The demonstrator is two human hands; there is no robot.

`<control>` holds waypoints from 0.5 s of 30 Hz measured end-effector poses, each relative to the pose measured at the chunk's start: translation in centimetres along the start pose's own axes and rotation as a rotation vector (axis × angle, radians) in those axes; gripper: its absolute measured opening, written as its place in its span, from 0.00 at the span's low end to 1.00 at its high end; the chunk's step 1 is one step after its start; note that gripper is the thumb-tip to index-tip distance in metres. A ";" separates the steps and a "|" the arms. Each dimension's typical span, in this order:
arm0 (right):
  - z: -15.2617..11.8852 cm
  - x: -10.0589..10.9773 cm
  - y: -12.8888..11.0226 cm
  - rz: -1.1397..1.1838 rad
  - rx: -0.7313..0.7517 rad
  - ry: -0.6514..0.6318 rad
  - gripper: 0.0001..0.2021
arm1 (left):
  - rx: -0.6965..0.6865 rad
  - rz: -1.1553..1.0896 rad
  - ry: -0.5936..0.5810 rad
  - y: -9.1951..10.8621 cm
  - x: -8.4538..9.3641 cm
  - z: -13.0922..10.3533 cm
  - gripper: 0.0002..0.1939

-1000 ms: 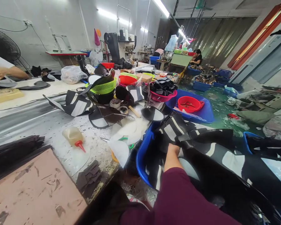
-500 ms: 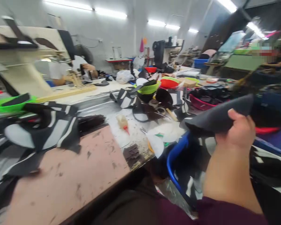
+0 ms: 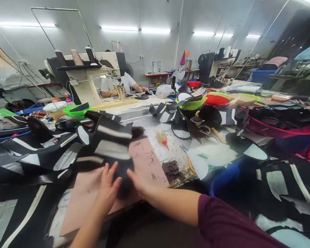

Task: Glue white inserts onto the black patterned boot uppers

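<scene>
In front of me, a dark sheet piece with pale strips (image 3: 112,148) is blurred, its lower part reaching down between my hands over a pink board (image 3: 144,155). My left hand (image 3: 108,189) is at its left lower side with fingers spread. My right hand (image 3: 141,184) is at the other side, fingers stretched toward the dark lower part; some of them are hidden. Neither hand shows a clear grip. More dark pieces with pale strips (image 3: 28,162) lie heaped on the left.
A glue bottle with a red tip (image 3: 162,137) and small brown scraps (image 3: 173,170) are beyond the board. A blue tub (image 3: 222,179) stands on the right beside dark pieces (image 3: 281,182). Across the table, a person (image 3: 119,86) sits by a sewing machine (image 3: 88,82).
My view has swung left. My right hand, which held up a dark piece over the blue tub, has moved left to the pink board. My left hand has come into view.
</scene>
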State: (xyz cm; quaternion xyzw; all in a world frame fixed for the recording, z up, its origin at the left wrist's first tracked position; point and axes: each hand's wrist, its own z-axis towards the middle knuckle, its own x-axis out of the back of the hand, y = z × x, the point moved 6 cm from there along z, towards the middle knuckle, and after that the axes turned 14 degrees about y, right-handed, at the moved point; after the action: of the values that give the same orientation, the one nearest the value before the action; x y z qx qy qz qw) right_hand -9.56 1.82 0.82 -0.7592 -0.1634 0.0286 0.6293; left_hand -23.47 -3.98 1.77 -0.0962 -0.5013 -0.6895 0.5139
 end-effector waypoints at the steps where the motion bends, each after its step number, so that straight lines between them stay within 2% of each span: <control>1: -0.5 -0.7 1.1 -0.146 0.008 -0.143 0.17 | -0.042 0.051 -0.068 0.1 -1.7 -0.4 0.23; 2: -0.8 -0.4 1.9 -0.279 0.037 -0.250 0.16 | -0.089 0.117 -0.137 0.2 -3.2 -0.9 0.22; 3: -0.8 1.0 2.4 -0.387 0.076 -0.293 0.15 | -0.140 0.193 -0.207 0.3 -4.4 -1.5 0.21; 4: -0.4 3.3 2.6 -0.473 0.116 -0.257 0.13 | -0.185 0.263 -0.263 0.2 -5.2 -2.1 0.21; 5: 0.2 6.3 2.6 -0.531 0.134 -0.167 0.12 | -0.225 0.323 -0.305 0.2 -5.7 -2.7 0.21; 7: 1.7 13.7 2.4 -0.772 0.170 0.173 0.16 | -0.294 0.404 -0.352 0.3 -6.0 -3.3 0.23; 9: 2.6 19.7 2.8 -0.944 0.114 0.353 0.24 | -0.353 0.426 -0.370 0.6 -6.0 -3.4 0.23; 10: 2.9 21.9 3.2 -1.018 0.076 0.398 0.25 | -0.377 0.419 -0.380 0.7 -6.0 -3.4 0.23; 11: 3.1 23.5 3.6 -1.080 0.043 0.418 0.26 | -0.399 0.401 -0.391 0.9 -6.0 -3.3 0.22; 13: 3.2 25.6 4.4 -1.176 0.014 0.416 0.27 | -0.429 0.343 -0.388 1.1 -5.8 -3.2 0.20; 15: 3.0 26.8 4.9 -1.258 0.023 0.411 0.24 | -0.426 0.270 -0.311 1.1 -5.0 -3.2 0.18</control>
State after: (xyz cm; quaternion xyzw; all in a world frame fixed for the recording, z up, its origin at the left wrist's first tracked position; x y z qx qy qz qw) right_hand 16.10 11.49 -0.17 -0.5021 -0.4520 -0.4884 0.5523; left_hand -19.08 -3.44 -2.33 -0.3724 -0.4005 -0.6815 0.4863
